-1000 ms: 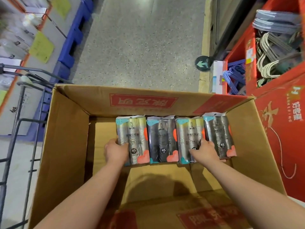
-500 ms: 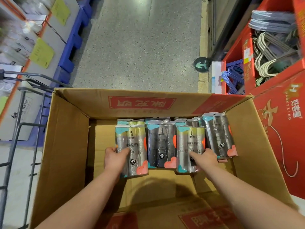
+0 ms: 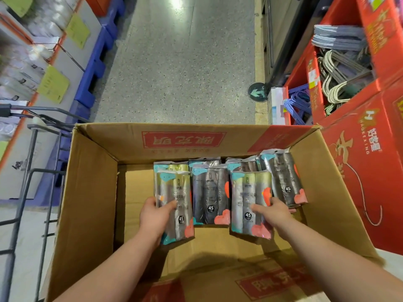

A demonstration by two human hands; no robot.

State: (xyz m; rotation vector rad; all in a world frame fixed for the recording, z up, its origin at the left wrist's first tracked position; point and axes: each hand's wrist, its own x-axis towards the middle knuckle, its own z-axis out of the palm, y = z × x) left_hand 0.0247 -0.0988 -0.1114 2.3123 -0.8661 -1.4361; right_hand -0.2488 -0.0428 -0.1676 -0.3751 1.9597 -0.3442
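An open cardboard box holds several plastic packs of rolled bags marked 45. My left hand grips the leftmost pack, thumb across its front, raised off the row. My right hand grips a yellow-grey pack the same way, lifted toward me. A dark pack stands between them and another dark pack leans at the right. More packs show behind, partly hidden.
A red display carton with clothes hangers stands right of the box. A metal cart frame is at the left, with blue pallets and shelves beyond. Speckled floor lies ahead.
Both hands have lifted their packs up and toward me, out of the row. A second row of packs behind has come into view.
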